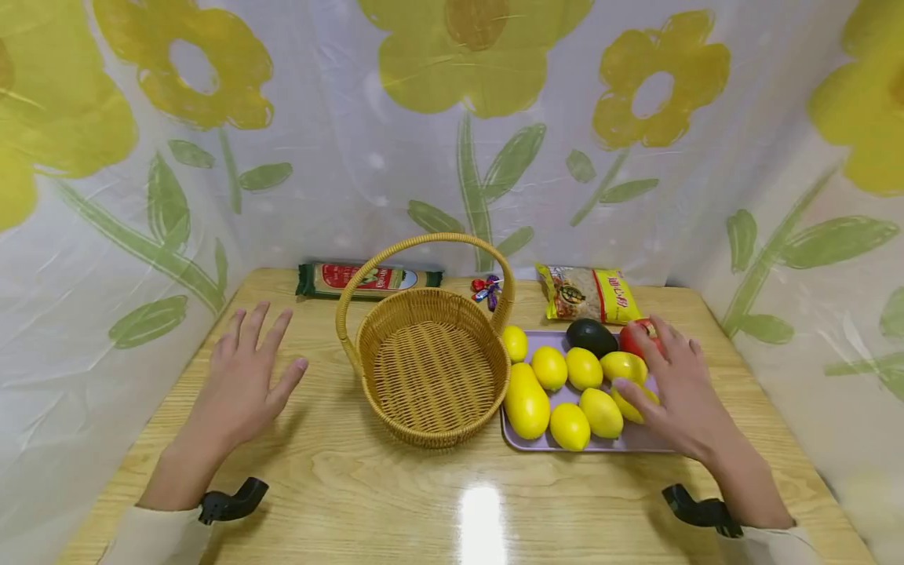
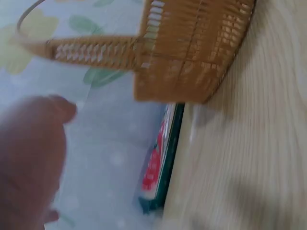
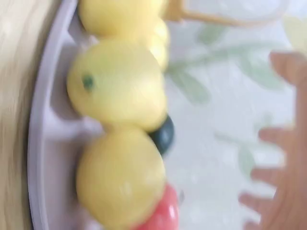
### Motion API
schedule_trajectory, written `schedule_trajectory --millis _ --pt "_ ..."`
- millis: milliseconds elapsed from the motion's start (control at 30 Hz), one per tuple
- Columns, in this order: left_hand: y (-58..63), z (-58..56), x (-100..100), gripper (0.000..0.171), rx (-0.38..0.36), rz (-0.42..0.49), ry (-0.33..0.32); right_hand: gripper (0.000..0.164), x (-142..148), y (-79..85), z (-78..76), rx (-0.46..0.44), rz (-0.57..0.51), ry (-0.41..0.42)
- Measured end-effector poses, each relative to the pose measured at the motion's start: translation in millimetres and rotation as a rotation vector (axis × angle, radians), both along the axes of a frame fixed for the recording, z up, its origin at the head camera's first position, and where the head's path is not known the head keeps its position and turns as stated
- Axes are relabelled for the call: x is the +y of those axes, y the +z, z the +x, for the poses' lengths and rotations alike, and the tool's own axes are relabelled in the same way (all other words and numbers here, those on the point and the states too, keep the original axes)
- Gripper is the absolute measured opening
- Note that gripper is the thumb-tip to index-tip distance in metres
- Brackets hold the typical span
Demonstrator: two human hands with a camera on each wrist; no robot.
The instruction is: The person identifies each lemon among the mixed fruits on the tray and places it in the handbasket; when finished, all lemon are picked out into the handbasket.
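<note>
My left hand (image 1: 236, 384) hovers over the table left of a round wicker basket (image 1: 434, 377), fingers spread, holding nothing. My right hand (image 1: 685, 392), also spread and holding nothing, is above the right end of a purple tray (image 1: 523, 444). On that tray lie several lemons (image 1: 569, 428), a long yellow fruit (image 1: 526, 402), a dark avocado-like fruit (image 1: 592, 337) and a round red fruit (image 1: 639, 336), partly hidden by my right fingers. The basket's inside is bare and its arched handle stands upright. In the right wrist view, yellow fruit (image 3: 115, 84) appears blurred, apart from my fingers.
Behind the basket lies a long green-and-red packet (image 1: 367, 281). Small wrapped candies (image 1: 487, 292) lie beside the handle, and a yellow-and-red bag (image 1: 592, 294) sits behind the tray. Flower-printed curtains (image 1: 318, 212) enclose the wooden table (image 1: 353, 502) at the back and sides.
</note>
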State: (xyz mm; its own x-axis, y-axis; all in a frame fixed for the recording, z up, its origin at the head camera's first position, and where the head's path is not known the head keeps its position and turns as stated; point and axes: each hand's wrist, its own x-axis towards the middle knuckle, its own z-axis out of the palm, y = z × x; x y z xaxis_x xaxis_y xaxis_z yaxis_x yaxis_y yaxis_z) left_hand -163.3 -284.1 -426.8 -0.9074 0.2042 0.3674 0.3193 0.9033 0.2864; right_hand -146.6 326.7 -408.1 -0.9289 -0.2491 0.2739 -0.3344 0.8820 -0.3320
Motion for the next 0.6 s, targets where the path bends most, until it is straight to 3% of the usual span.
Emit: schedule_trajectory --millis 100,167,267,467,600 --pt "4.2 12.7 -14.5 0.067 0.059 0.163 -0.066 0.080 26.2 5.6 15.1 -0.018 -0.172 0.014" --pt "4.3 20.7 -21.6 0.062 0.095 0.284 -0.104 0.078 46.6 7.3 28.8 -0.016 -0.230 -0.026" --pt "0.3 33.1 -29.7 0.052 0.089 0.441 -0.138 0.070 74.2 4.4 47.4 -0.008 -0.305 -0.060" --pt "-16.2 50.6 -23.6 0.038 -0.154 0.635 -0.165 0.055 106.0 -12.0 68.4 -0.058 -0.441 -0.059" --pt "-26.2 49.2 -3.1 0.040 -0.299 0.708 -0.282 0.051 107.5 -27.4 66.0 -0.083 -0.491 -0.054"
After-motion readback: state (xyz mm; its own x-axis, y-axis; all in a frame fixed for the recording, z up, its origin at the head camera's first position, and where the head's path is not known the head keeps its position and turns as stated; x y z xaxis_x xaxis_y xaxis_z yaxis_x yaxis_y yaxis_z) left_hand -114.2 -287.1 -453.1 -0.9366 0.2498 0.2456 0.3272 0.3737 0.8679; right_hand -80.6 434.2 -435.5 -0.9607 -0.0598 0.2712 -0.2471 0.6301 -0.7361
